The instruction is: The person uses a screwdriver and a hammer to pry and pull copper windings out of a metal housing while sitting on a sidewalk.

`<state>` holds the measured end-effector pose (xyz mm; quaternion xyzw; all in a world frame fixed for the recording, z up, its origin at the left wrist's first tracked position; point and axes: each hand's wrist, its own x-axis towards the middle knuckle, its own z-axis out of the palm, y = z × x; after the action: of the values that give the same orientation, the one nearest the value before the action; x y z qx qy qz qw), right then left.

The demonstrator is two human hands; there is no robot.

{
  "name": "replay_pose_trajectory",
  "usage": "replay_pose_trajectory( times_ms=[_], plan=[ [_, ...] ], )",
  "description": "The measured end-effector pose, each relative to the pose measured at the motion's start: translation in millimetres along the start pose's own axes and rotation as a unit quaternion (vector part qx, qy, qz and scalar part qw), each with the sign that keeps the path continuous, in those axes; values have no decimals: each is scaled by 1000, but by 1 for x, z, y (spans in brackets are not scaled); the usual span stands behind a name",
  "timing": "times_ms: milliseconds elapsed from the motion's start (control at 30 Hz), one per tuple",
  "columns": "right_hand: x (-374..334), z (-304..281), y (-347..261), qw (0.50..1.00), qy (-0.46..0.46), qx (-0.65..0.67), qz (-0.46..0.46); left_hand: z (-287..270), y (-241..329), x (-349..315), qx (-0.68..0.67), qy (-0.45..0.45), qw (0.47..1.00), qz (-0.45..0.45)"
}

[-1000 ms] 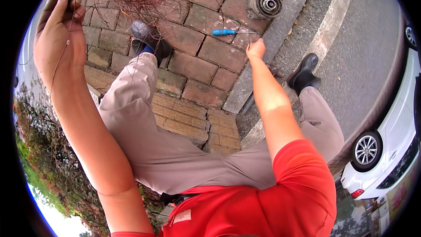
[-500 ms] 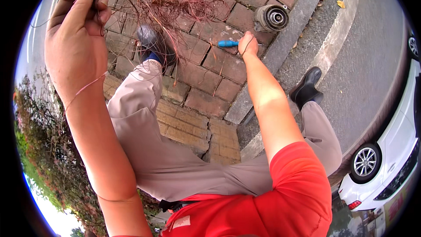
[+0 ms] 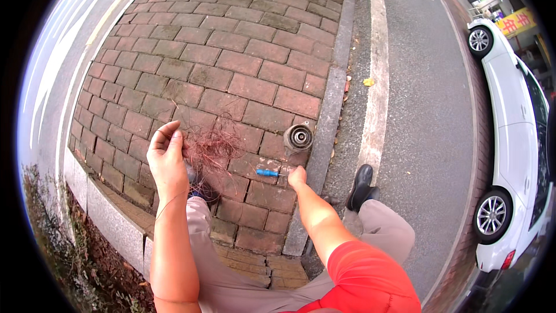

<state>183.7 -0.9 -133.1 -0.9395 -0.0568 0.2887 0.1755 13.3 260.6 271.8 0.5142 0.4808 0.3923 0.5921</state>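
Observation:
My left hand [image 3: 168, 153] is raised at the left, its thumb and fingertips pinched together on thin wire strands. Beside it, a loose tangle of fine reddish-brown wire [image 3: 214, 146] spreads over the bricks and partly covers my left shoe. A thin strand also crosses my left wrist. Lower down and to the right, my right hand [image 3: 297, 177] is closed at the shaft end of a screwdriver with a blue handle [image 3: 267, 173]; the fingertips are hidden beneath it. Just beyond that hand stands a round metal motor-like part [image 3: 299, 137] with concentric rings on top.
Red brick paving [image 3: 237, 61] surrounds the work, with a grey stone kerb [image 3: 333, 93] along its right. My right shoe [image 3: 362, 185] rests on the asphalt. A white car [image 3: 509, 116] stands at the far right. Shrubs [image 3: 87, 255] grow at the lower left.
The view has tilted upward and shows more paving and road. My left hand appears lower and nearer the wire tangle. More of the screwdriver's shaft shows between its handle and my right hand.

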Motion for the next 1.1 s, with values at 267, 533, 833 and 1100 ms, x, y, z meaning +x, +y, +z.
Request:
replay_pose_trajectory(
  times_ms=[267, 533, 833, 1100],
  plan=[
    [-75, -145, 26, 799, -8, 576, 172, -7, -2, 1, -46, -76, 996, -4],
    [-218, -285, -123, 841, -141, 274, -445, 21, 30, -52, -57, -322, 945, -15],
    [-244, -259, -161, 823, -373, 204, -377, 19, 32, -76, -221, -444, 857, -139],
    [-173, -239, -187, 799, -281, 479, -231, -5, 23, -18, -195, -285, 931, -114]
  ],
)
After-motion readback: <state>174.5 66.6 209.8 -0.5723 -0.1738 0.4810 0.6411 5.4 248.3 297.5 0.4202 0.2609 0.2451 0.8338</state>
